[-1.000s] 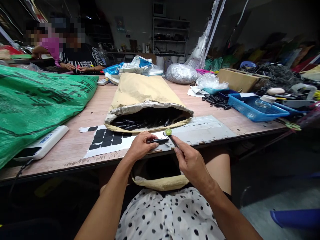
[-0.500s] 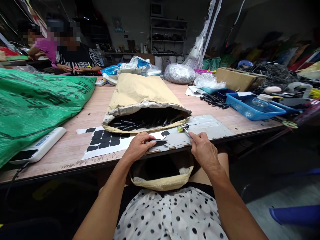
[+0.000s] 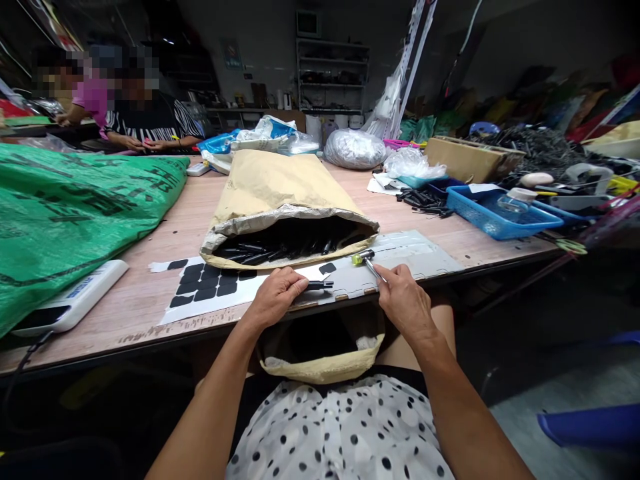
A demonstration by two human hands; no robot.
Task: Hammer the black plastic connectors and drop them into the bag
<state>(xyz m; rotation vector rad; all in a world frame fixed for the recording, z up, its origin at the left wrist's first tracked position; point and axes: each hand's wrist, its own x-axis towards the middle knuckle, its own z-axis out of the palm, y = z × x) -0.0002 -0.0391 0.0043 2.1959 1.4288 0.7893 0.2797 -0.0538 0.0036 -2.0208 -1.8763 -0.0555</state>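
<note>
Closed around a slim black pen-like tube [image 3: 320, 285] is my left hand [image 3: 280, 291], just above the table's front edge. The tube points to the right over a grey board [image 3: 415, 253]. My right hand [image 3: 406, 298] grips the metal handle of a small hammer [image 3: 367, 261], whose head has a yellow-green face and a dark face. Behind both hands lies a tan paper sack [image 3: 285, 180], its mouth facing me, with several black tubes [image 3: 260, 253] inside. On my lap sits a second open sack [image 3: 325, 370] with a dark interior.
A white sheet with black rounded squares [image 3: 205, 283] lies left of my left hand. Further left are a green woven sack [image 3: 80, 200] and a white power strip [image 3: 85, 293]. At right stand a blue basket [image 3: 500, 217] and loose black parts [image 3: 425, 200]. Two people sit at far left.
The view has shifted slightly. My left fingers sit further along the black tube, leaving less of it exposed. The hammer stays in my right hand.
</note>
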